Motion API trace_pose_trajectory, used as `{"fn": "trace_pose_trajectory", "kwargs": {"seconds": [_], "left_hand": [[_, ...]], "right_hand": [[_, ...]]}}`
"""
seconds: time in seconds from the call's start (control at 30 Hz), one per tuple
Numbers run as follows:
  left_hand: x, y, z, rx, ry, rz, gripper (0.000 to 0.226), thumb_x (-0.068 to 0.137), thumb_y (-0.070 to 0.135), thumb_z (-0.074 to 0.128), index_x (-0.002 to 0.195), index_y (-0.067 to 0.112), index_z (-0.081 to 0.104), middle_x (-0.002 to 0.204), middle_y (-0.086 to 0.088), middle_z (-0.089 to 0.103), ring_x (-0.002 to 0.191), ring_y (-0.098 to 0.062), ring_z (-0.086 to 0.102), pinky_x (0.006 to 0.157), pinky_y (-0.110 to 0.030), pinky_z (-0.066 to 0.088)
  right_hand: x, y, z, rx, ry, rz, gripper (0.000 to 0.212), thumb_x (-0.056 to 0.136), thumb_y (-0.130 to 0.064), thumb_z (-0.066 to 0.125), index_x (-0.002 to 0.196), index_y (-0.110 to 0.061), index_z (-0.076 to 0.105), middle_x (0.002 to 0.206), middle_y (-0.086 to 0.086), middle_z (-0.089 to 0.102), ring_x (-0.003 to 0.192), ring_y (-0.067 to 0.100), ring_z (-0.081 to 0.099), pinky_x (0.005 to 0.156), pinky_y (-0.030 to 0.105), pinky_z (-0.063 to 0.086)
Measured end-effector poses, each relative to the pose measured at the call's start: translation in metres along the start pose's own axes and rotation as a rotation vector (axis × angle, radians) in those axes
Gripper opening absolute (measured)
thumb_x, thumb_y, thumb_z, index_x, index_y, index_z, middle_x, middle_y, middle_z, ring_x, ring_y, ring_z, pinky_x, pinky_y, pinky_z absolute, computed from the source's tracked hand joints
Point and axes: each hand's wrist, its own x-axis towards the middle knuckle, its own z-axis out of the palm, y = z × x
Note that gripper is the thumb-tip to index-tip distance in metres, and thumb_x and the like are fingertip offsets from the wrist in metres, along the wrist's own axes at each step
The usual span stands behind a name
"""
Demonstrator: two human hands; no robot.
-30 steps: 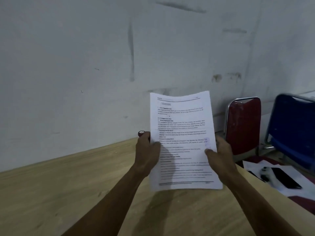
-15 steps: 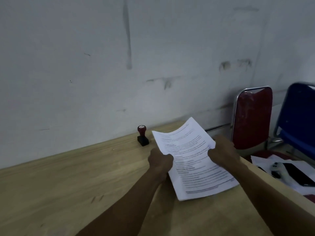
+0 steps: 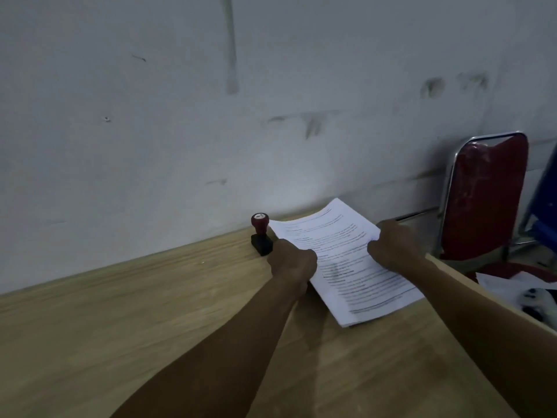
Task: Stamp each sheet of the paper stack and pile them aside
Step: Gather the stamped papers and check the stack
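Observation:
A stack of printed white paper (image 3: pixel 346 260) lies almost flat on the wooden table (image 3: pixel 120 312), near the wall. My left hand (image 3: pixel 291 260) grips the stack's left edge with curled fingers. My right hand (image 3: pixel 394 245) grips its right edge the same way. A stamp (image 3: pixel 260 233) with a red knob and black base stands upright on the table just left of the stack's far corner, close to my left hand.
A grey wall (image 3: pixel 211 116) runs along the table's far edge. A red chair (image 3: pixel 485 200) stands past the table's right end, with a blue chair (image 3: pixel 545 206) beside it. White sheets and dark objects (image 3: pixel 530 294) lie low at the right.
Both hands have lowered the stack from upright in front of me down onto the table. The stamp, hidden behind the paper before, now shows.

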Motion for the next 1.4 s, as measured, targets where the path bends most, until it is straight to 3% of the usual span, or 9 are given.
{"fn": "trace_pose_trajectory", "kwargs": {"seconds": [0.17, 0.33, 0.47, 0.57, 0.7, 0.87, 1.0, 1.13, 1.4], "left_hand": [[0.004, 0.001, 0.001, 0.000, 0.011, -0.009, 0.024, 0.083, -0.001, 0.060, 0.106, 0.006, 0.061, 0.096, -0.004, 0.061, 0.066, -0.010, 0.052, 0.050, -0.020, 0.045], [0.006, 0.001, -0.001, 0.018, 0.027, -0.029, 0.025, 0.082, -0.001, 0.060, 0.107, 0.003, 0.060, 0.105, -0.009, 0.062, 0.081, -0.020, 0.058, 0.067, -0.028, 0.054], [0.005, 0.004, -0.002, 0.015, 0.007, -0.032, 0.023, 0.083, -0.001, 0.060, 0.105, 0.005, 0.059, 0.104, -0.008, 0.061, 0.078, -0.019, 0.057, 0.067, -0.028, 0.054], [0.003, 0.008, -0.005, 0.042, -0.032, -0.047, 0.018, 0.084, 0.003, 0.061, 0.101, 0.006, 0.056, 0.103, -0.009, 0.061, 0.083, -0.021, 0.060, 0.071, -0.031, 0.056], [-0.005, 0.019, -0.015, 0.145, -0.152, -0.083, 0.027, 0.085, 0.021, 0.061, 0.107, 0.006, 0.053, 0.107, -0.014, 0.062, 0.091, -0.031, 0.066, 0.078, -0.044, 0.059], [-0.016, 0.025, -0.029, 0.274, -0.248, -0.073, 0.027, 0.089, 0.035, 0.054, 0.086, 0.010, 0.044, 0.089, -0.017, 0.057, 0.070, -0.035, 0.068, 0.060, -0.044, 0.060], [-0.025, 0.024, -0.030, 0.195, -0.283, -0.094, 0.012, 0.088, 0.016, 0.051, 0.079, 0.011, 0.045, 0.084, -0.022, 0.064, 0.066, -0.036, 0.069, 0.065, -0.048, 0.061], [-0.026, 0.023, -0.030, 0.170, -0.288, -0.097, 0.015, 0.086, 0.007, 0.050, 0.074, 0.010, 0.043, 0.081, -0.020, 0.062, 0.081, -0.037, 0.070, 0.080, -0.052, 0.058], [-0.028, 0.023, -0.028, 0.208, -0.276, -0.095, 0.009, 0.092, 0.015, 0.048, 0.098, 0.010, 0.043, 0.092, -0.021, 0.061, 0.081, -0.035, 0.068, 0.077, -0.047, 0.060]], "right_hand": [[0.008, 0.000, 0.007, 0.002, 0.005, 0.001, 0.018, 0.090, -0.021, 0.062, 0.081, -0.011, 0.050, 0.068, 0.001, 0.048, 0.061, 0.013, 0.047, 0.053, 0.023, 0.033], [0.011, -0.002, 0.010, 0.001, -0.009, 0.000, 0.024, 0.091, -0.020, 0.060, 0.073, -0.011, 0.048, 0.071, 0.004, 0.052, 0.065, 0.017, 0.051, 0.055, 0.024, 0.037], [0.009, -0.005, 0.007, -0.032, -0.054, 0.006, 0.020, 0.092, -0.024, 0.059, 0.096, -0.005, 0.057, 0.097, 0.012, 0.061, 0.096, 0.029, 0.059, 0.087, 0.042, 0.052], [0.007, -0.006, 0.006, -0.055, -0.077, 0.006, 0.035, 0.092, -0.026, 0.058, 0.120, -0.004, 0.057, 0.121, 0.016, 0.059, 0.113, 0.034, 0.055, 0.098, 0.049, 0.047], [0.005, -0.004, 0.002, -0.091, -0.111, 0.004, 0.055, 0.093, -0.025, 0.054, 0.143, -0.010, 0.039, 0.147, 0.015, 0.043, 0.134, 0.037, 0.039, 0.110, 0.049, 0.035], [-0.003, -0.001, 0.001, -0.015, -0.101, -0.003, 0.059, 0.093, -0.016, 0.049, 0.149, -0.013, 0.030, 0.151, 0.013, 0.040, 0.138, 0.037, 0.035, 0.113, 0.052, 0.030], [-0.007, -0.001, 0.001, -0.014, -0.097, -0.018, 0.060, 0.095, -0.017, 0.048, 0.151, -0.013, 0.027, 0.152, 0.013, 0.040, 0.138, 0.037, 0.036, 0.113, 0.052, 0.030], [-0.007, 0.001, 0.001, 0.037, -0.105, -0.008, 0.061, 0.095, -0.014, 0.046, 0.152, -0.013, 0.026, 0.152, 0.015, 0.039, 0.139, 0.037, 0.034, 0.114, 0.050, 0.028], [-0.007, 0.003, 0.002, 0.023, -0.120, -0.024, 0.062, 0.096, -0.017, 0.046, 0.153, -0.012, 0.023, 0.154, 0.015, 0.036, 0.139, 0.037, 0.034, 0.114, 0.053, 0.028]]}}
